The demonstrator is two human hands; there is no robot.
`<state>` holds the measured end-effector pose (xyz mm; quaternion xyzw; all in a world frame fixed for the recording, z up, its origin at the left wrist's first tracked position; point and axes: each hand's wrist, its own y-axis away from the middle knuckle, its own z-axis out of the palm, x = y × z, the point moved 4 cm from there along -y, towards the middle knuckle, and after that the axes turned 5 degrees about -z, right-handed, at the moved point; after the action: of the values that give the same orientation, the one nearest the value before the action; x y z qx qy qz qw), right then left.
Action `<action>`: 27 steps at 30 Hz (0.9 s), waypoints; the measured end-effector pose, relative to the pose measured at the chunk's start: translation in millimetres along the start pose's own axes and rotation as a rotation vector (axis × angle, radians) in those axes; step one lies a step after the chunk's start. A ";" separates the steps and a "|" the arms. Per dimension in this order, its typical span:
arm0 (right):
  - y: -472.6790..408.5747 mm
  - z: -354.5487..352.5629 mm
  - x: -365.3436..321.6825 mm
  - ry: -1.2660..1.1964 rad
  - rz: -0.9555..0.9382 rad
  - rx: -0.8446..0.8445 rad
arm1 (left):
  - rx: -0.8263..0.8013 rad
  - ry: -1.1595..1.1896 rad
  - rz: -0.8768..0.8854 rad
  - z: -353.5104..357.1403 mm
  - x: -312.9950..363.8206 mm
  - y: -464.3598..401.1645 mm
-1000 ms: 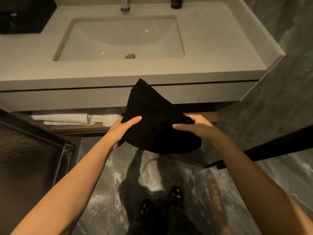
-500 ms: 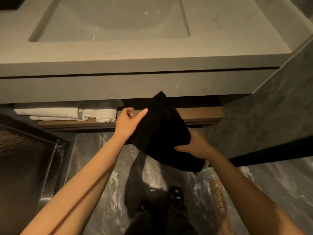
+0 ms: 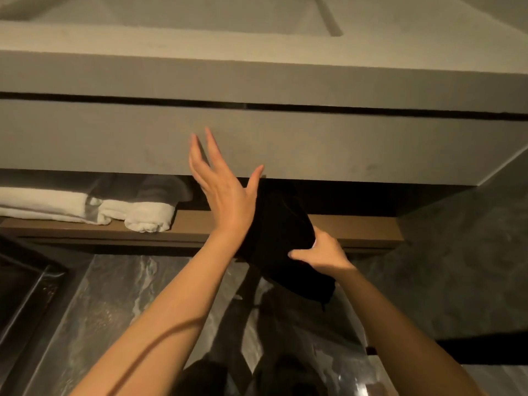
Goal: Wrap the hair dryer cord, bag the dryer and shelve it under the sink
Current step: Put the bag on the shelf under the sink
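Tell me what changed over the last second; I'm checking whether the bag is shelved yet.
The black bag went from in front of the vanity down and forward, its top now entering the shelf opening. The left hand let go and is open; the right hand kept its grip. The white towels stayed put.

A pale grey stone counter (image 3: 257,41) fills the 12 o'clock band, its thick front face split by a thin dark horizontal seam. Beneath it runs a brown wooden shelf (image 3: 194,224), with folded white towels (image 3: 85,208) lying on it toward 9 o'clock. A grey marbled wall (image 3: 468,252) stands at 3 o'clock. The glossy veined dark stone floor (image 3: 120,298) spreads toward 6 o'clock, catching dim warm light.
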<state>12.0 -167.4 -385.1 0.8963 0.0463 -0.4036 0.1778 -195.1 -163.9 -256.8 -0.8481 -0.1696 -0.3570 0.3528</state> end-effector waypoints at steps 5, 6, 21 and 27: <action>-59.4 8.3 21.5 -0.032 -0.084 0.089 | 0.128 0.002 0.116 21.5 -12.6 1.2; -69.4 8.2 24.2 -0.036 -0.100 0.101 | 0.149 0.008 0.134 24.3 -14.7 2.0; -141.5 34.5 51.1 -0.060 -0.162 0.205 | 0.272 -0.063 0.255 37.0 -29.8 0.7; -134.7 45.5 58.3 -0.082 -0.143 0.289 | 0.296 -0.091 0.267 38.6 -29.9 -0.2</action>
<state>-11.6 -61.6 -494.0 0.8897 0.0443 -0.4539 0.0198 -197.1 -137.0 -297.5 -0.8171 -0.1220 -0.2396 0.5100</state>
